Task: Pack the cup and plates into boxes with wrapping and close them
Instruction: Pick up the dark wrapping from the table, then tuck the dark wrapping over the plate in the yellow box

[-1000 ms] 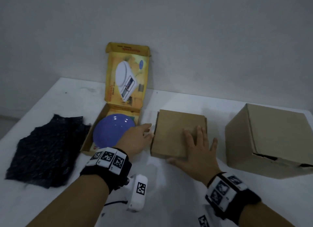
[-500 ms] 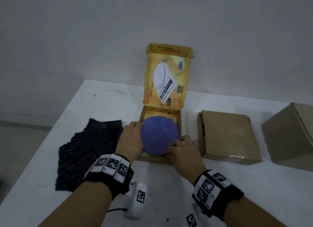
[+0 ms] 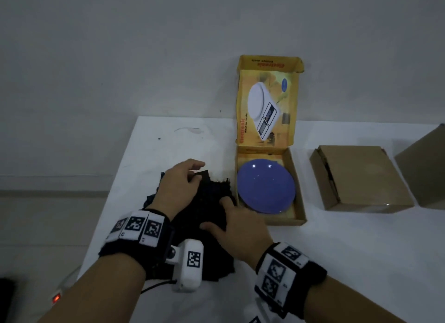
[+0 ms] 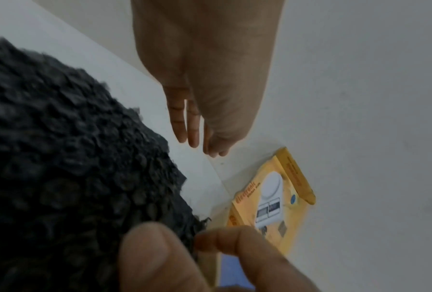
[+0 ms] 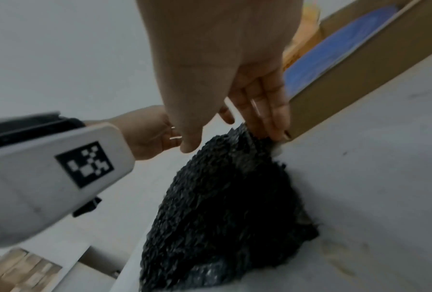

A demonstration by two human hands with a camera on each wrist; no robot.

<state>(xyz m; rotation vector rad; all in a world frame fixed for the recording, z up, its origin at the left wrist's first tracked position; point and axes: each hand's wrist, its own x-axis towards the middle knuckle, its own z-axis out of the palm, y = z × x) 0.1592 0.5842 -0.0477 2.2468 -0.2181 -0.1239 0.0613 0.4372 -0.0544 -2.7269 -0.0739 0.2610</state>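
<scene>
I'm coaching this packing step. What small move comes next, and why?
Probably pinch the black wrap and draw it rightward over the blue plate: the left hand and right hand are on it, and the plate lies uncovered in the open yellow box beside it.

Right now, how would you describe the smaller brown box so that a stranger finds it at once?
Start at the white table and find the open yellow box holding a blue plate. Just to its right lies the smaller brown box. It is plain and low with its lid down, unlike the printed yellow box and the taller brown box at the picture's right edge.
</scene>
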